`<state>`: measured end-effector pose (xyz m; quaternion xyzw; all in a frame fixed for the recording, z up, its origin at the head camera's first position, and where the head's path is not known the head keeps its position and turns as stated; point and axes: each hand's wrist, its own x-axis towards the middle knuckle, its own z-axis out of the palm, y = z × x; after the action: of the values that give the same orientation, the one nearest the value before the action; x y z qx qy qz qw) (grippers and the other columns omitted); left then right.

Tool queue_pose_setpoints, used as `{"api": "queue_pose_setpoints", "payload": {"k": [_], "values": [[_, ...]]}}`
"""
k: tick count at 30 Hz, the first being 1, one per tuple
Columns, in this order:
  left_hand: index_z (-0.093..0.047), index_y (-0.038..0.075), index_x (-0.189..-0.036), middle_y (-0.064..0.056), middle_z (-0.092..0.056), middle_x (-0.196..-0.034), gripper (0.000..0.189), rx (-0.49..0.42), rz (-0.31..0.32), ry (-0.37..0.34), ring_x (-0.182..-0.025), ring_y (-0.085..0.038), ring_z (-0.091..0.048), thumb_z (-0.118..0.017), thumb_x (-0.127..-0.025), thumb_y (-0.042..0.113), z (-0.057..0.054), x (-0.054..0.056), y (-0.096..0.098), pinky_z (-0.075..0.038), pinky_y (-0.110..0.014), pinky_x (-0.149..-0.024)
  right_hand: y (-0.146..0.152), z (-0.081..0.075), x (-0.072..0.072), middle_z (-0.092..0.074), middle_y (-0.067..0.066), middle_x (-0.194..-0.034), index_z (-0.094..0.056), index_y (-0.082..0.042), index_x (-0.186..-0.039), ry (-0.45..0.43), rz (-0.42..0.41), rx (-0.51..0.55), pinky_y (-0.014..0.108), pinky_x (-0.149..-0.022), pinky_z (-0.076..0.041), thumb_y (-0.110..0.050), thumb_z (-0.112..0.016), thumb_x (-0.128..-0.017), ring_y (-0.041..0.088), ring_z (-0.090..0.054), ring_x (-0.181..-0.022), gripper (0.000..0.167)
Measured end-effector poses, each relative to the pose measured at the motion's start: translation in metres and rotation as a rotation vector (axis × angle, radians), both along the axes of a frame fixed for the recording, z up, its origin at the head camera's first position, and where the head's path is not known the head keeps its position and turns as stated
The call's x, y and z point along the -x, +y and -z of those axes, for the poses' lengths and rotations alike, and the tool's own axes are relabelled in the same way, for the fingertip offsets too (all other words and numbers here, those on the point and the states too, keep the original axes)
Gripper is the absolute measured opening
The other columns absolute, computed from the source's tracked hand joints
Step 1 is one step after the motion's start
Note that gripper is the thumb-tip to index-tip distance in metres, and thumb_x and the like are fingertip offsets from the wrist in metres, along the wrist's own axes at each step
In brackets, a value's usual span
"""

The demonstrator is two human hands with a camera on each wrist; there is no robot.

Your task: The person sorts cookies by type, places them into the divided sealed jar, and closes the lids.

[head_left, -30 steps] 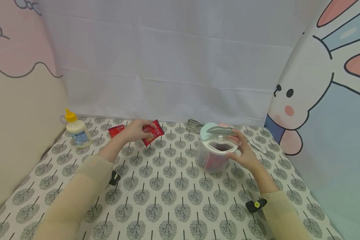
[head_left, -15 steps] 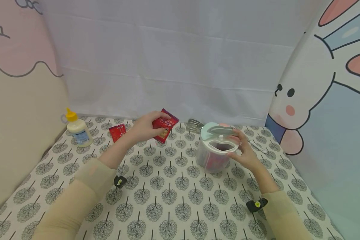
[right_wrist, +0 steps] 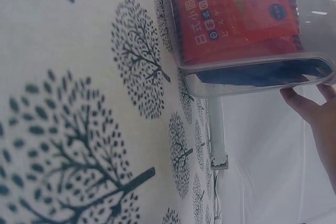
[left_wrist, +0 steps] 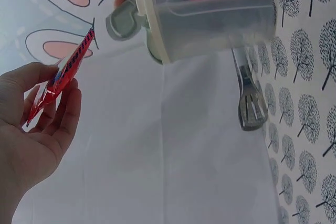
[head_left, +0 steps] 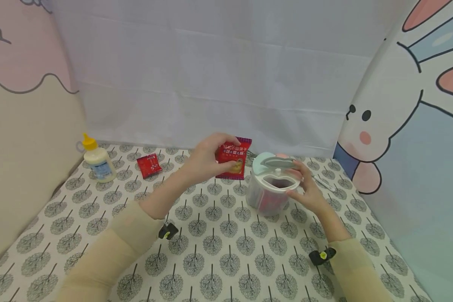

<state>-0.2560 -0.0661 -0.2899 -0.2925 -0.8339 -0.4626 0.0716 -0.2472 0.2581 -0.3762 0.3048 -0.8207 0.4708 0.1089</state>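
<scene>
In the head view, my left hand pinches a red biscuit packet between thumb and fingers, holding it upright above the table, left of a clear lidded container. The packet shows edge-on in the left wrist view. My right hand grips the container's right side, fingers on a raised grey-green flap and thumb at the rim. Beneath that flap is a dark, curved opening. Through the clear wall in the right wrist view, another red packet shows inside.
A second loose red packet lies at the back left of the tree-print tablecloth. Farther left stands a bottle with a yellow spout. Behind the container lies a slotted turner. White cloth hangs along the back edge.
My left hand has lifted the red packet off the table area and carried it right towards the container, turning it upright. My right hand stays on the container with the flap raised.
</scene>
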Motion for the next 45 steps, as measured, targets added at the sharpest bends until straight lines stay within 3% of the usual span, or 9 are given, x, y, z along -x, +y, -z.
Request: {"api": "queue_pose_setpoints", "payload": {"k": [6,16,18,22,25,29,31,41,45], "values": [[-0.059,0.014,-0.117,0.000,-0.058,-0.113,0.042,-0.062,0.063,0.096,-0.086,-0.012,-0.059,-0.077,-0.078,0.012,-0.003,-0.004,0.027,-0.055,-0.022,-0.070,0.001,-0.001,-0.001,-0.030,0.028,-0.139,-0.016,-0.001,-0.142,-0.002,0.005,-0.006,0.071,-0.100,-0.027,0.012,-0.067,-0.073,-0.008,-0.030,-0.123,0.087],[-0.061,0.012,-0.119,-0.001,-0.063,-0.115,0.041,-0.016,0.140,0.266,-0.075,-0.009,-0.055,-0.075,-0.081,0.018,0.009,0.005,0.070,-0.049,-0.017,-0.057,0.000,0.000,0.000,-0.034,0.031,-0.135,-0.016,-0.001,-0.143,-0.006,0.004,0.001,0.069,-0.100,-0.030,0.014,-0.066,-0.073,-0.008,-0.033,-0.122,0.087],[-0.060,0.011,-0.119,-0.002,-0.063,-0.116,0.042,-0.014,0.142,0.335,-0.082,-0.009,-0.057,-0.075,-0.080,0.017,0.012,0.009,0.077,-0.049,-0.015,-0.063,0.001,0.000,0.001,-0.032,0.031,-0.136,-0.015,0.000,-0.143,0.004,-0.004,-0.002,0.070,-0.099,-0.030,0.013,-0.066,-0.074,-0.008,-0.033,-0.123,0.086],[-0.059,0.008,-0.120,-0.004,-0.063,-0.117,0.044,-0.006,0.146,0.483,-0.104,-0.014,-0.055,-0.075,-0.079,0.012,0.021,0.017,0.090,-0.045,-0.014,-0.088,0.000,0.000,0.001,-0.028,0.027,-0.141,-0.016,-0.001,-0.143,0.002,-0.003,0.001,0.069,-0.099,-0.031,0.012,-0.067,-0.075,-0.008,-0.032,-0.124,0.086],[-0.059,0.006,-0.119,-0.005,-0.064,-0.115,0.044,0.002,0.155,0.548,-0.108,-0.017,-0.053,-0.075,-0.078,0.010,0.030,0.022,0.097,-0.040,-0.015,-0.097,0.000,-0.001,0.001,-0.027,0.026,-0.142,-0.016,-0.003,-0.144,-0.010,0.003,0.000,0.069,-0.099,-0.031,0.012,-0.066,-0.074,0.009,-0.033,-0.130,0.087],[-0.059,0.007,-0.119,-0.004,-0.065,-0.112,0.043,0.030,0.165,0.559,-0.103,-0.015,-0.054,-0.074,-0.078,0.011,0.041,0.025,0.101,-0.041,-0.013,-0.094,-0.001,-0.003,0.000,-0.026,0.028,-0.142,-0.014,-0.003,-0.144,-0.030,0.009,-0.005,0.072,-0.100,-0.027,0.012,-0.064,-0.074,0.041,-0.026,-0.133,0.088],[-0.059,0.007,-0.120,-0.003,-0.065,-0.112,0.044,0.039,0.169,0.553,-0.102,-0.014,-0.054,-0.074,-0.079,0.012,0.045,0.025,0.101,-0.041,-0.012,-0.093,-0.001,-0.003,-0.001,-0.025,0.028,-0.142,-0.014,-0.003,-0.144,-0.040,0.015,-0.006,0.072,-0.100,-0.025,0.012,-0.064,-0.074,0.048,-0.022,-0.133,0.087],[-0.058,0.006,-0.119,-0.009,-0.063,-0.115,0.043,-0.114,0.200,0.574,-0.106,-0.017,-0.058,-0.073,-0.079,0.006,0.046,0.029,0.102,-0.045,-0.012,-0.091,-0.001,-0.003,0.000,-0.025,0.029,-0.142,-0.014,-0.003,-0.144,-0.033,0.016,-0.008,0.071,-0.101,-0.026,0.010,-0.066,-0.075,0.049,-0.025,-0.132,0.088],[-0.059,0.006,-0.117,-0.009,-0.063,-0.113,0.042,-0.115,0.209,0.503,-0.099,-0.016,-0.061,-0.072,-0.078,0.002,0.052,0.030,0.101,-0.048,-0.009,-0.083,-0.002,-0.002,-0.001,-0.029,0.028,-0.141,-0.015,-0.002,-0.144,-0.031,0.029,-0.010,0.070,-0.101,-0.028,0.011,-0.065,-0.074,0.022,-0.031,-0.133,0.087]]}}
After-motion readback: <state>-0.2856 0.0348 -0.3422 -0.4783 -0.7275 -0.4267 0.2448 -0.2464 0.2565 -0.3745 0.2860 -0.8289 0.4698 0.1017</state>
